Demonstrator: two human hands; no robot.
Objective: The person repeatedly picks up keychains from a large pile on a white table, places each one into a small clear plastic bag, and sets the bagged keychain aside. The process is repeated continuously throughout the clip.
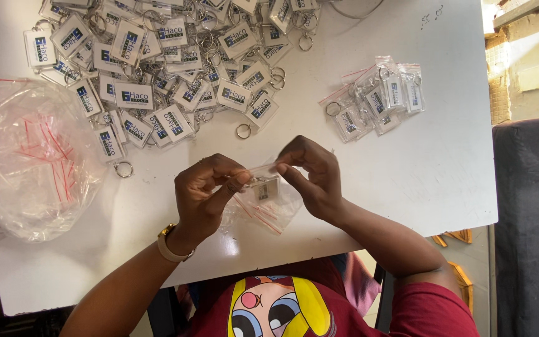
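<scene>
Above the white table (407, 162), my left hand (207, 193) and my right hand (313, 178) together pinch a small clear zip bag (263, 181) with a red strip. Inside it is a clear rectangular keychain (266, 189). Fingertips of both hands press along the bag's top edge. Under my hands lie a few more empty clear bags (263, 215) with red strips.
A large heap of loose rectangular keychains (163, 62) with metal rings covers the table's far left. A small pile of bagged keychains (378, 97) lies at the far right. A big clear plastic bag (32, 159) of empty zip bags sits at the left edge. A dark chair (531, 224) stands right.
</scene>
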